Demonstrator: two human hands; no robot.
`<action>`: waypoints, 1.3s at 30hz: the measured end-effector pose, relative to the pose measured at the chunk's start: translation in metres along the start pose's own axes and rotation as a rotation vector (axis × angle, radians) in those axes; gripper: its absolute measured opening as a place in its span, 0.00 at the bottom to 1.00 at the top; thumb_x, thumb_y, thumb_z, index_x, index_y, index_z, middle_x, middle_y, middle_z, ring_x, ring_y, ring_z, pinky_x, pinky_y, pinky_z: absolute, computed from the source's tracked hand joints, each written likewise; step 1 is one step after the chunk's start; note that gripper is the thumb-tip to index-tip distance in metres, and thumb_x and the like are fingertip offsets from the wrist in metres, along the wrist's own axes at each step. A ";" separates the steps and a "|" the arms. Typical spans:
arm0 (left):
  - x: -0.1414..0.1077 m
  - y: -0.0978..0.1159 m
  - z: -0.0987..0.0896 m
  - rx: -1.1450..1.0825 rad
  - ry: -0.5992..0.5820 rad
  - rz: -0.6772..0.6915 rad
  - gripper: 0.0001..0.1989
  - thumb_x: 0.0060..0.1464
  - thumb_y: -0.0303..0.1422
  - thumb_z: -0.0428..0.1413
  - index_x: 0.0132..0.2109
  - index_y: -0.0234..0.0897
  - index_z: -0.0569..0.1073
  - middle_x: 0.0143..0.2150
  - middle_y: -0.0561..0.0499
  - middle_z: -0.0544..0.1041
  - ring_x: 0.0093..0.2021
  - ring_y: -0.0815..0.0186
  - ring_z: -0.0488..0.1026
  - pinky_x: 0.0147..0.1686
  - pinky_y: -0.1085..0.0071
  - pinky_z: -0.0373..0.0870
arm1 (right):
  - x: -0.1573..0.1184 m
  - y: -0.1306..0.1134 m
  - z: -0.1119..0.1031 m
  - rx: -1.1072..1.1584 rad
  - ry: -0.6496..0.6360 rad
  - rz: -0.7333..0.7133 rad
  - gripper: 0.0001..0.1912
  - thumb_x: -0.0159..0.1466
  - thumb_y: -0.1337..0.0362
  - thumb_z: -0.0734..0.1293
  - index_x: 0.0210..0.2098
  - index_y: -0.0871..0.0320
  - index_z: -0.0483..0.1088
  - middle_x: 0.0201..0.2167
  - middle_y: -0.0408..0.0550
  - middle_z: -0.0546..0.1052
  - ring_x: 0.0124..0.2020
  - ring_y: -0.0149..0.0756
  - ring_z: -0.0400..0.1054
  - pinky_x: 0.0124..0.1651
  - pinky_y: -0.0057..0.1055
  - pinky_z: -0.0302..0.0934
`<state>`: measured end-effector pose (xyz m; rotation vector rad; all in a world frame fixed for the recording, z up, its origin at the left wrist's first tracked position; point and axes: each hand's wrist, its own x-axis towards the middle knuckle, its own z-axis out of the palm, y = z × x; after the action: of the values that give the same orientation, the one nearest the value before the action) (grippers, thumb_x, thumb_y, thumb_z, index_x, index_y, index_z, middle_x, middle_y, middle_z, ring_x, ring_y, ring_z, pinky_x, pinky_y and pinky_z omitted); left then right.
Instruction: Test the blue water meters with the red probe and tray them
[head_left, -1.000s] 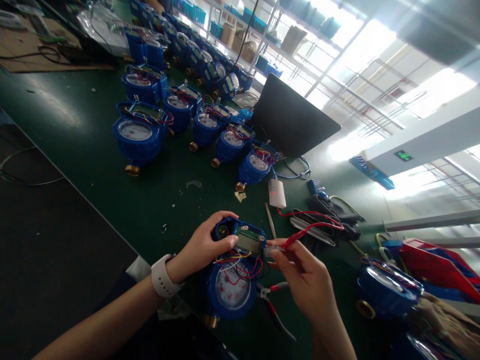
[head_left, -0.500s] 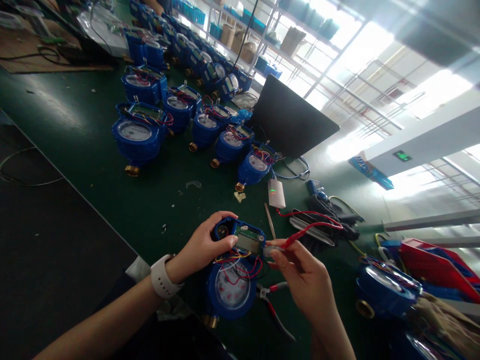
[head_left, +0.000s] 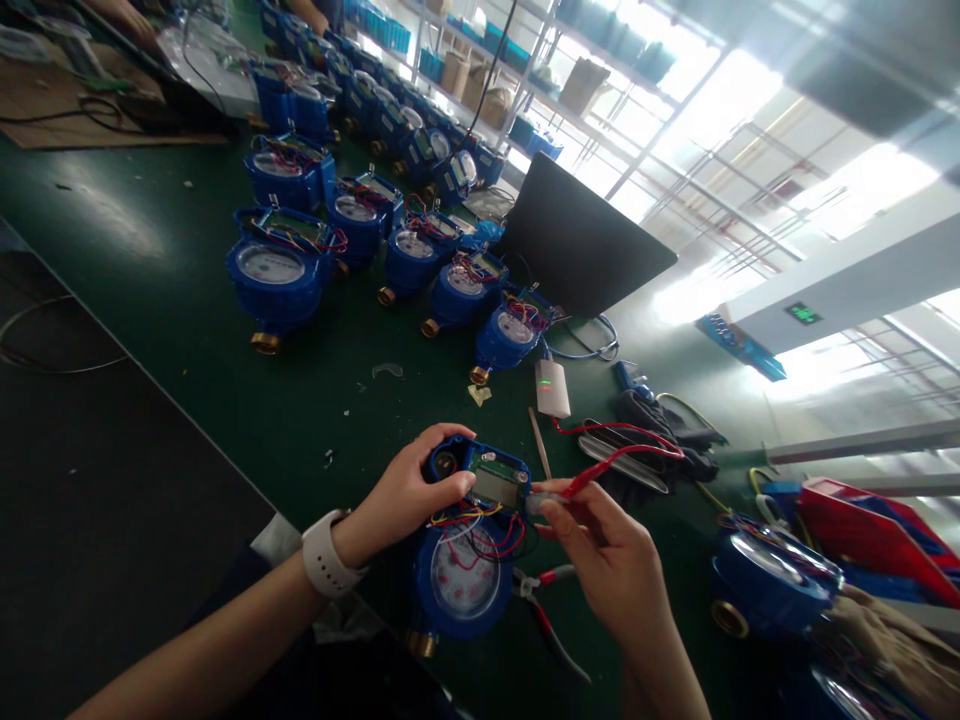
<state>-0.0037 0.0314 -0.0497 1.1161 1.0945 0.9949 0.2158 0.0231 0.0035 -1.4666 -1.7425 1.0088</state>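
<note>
A blue water meter (head_left: pixel 461 580) with a round dial and loose coloured wires stands at the front edge of the green table. My left hand (head_left: pixel 412 490) grips its upper housing, thumb beside the small display (head_left: pixel 495 488). In my right hand (head_left: pixel 600 540), thumb and fingers pinch a clear connector (head_left: pixel 544 502) on a red cable (head_left: pixel 626 455), held against the housing's right side. Whether its tip is seated there is hidden by the fingers. Pliers with red and black handles (head_left: pixel 551 630) lie under the right hand, right of the dial.
Several more blue meters (head_left: pixel 277 275) stand in rows behind. A white box with lit lights (head_left: pixel 553 388) joins the red cable, near a laptop (head_left: pixel 589 240). A thin stick (head_left: pixel 538 440), black pouch (head_left: pixel 660 430) and red bin (head_left: pixel 870 530) lie rightward. Another person's hand (head_left: pixel 124 22) shows far left.
Both my hands and the meter stay in nearly the same place. At the far upper left, another person's hand has come into view.
</note>
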 end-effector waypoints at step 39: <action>0.001 -0.002 0.001 -0.024 -0.001 0.010 0.23 0.49 0.39 0.56 0.53 0.37 0.68 0.51 0.43 0.74 0.50 0.51 0.72 0.51 0.53 0.69 | 0.001 0.005 -0.001 -0.008 -0.027 -0.015 0.07 0.65 0.59 0.68 0.40 0.54 0.76 0.35 0.46 0.80 0.32 0.35 0.76 0.31 0.27 0.76</action>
<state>-0.0023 0.0313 -0.0516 1.1037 1.0745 1.0129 0.2187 0.0243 0.0000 -1.4486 -1.7759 1.0194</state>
